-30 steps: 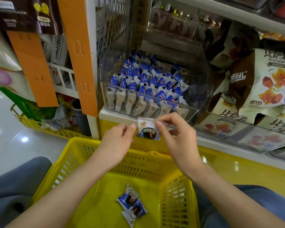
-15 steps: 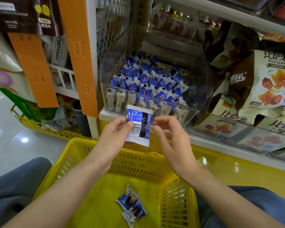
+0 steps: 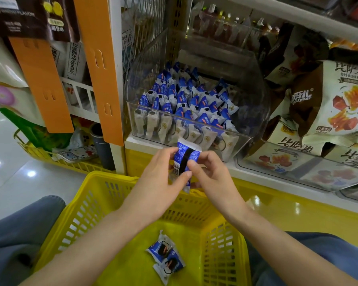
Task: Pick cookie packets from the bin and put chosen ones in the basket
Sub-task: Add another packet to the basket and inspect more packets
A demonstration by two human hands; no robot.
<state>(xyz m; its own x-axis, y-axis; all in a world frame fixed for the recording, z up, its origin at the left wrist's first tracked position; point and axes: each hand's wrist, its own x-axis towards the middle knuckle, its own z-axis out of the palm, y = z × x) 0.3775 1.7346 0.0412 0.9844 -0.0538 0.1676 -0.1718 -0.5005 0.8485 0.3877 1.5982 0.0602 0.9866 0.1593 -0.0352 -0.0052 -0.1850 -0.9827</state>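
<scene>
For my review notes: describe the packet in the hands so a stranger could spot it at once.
Find the yellow basket at the bottom, below the clear bin. Above the basket's far rim, the left hand and right hand pinch one packet. Unlike the pair lying in the basket, it is in the air, blue back with a black strip showing.

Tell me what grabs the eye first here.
The left hand and right hand pinch one blue cookie packet above the yellow basket's far rim, centre frame. Two packets lie on the basket floor, and behind the hands a clear bin is packed with more.
</scene>
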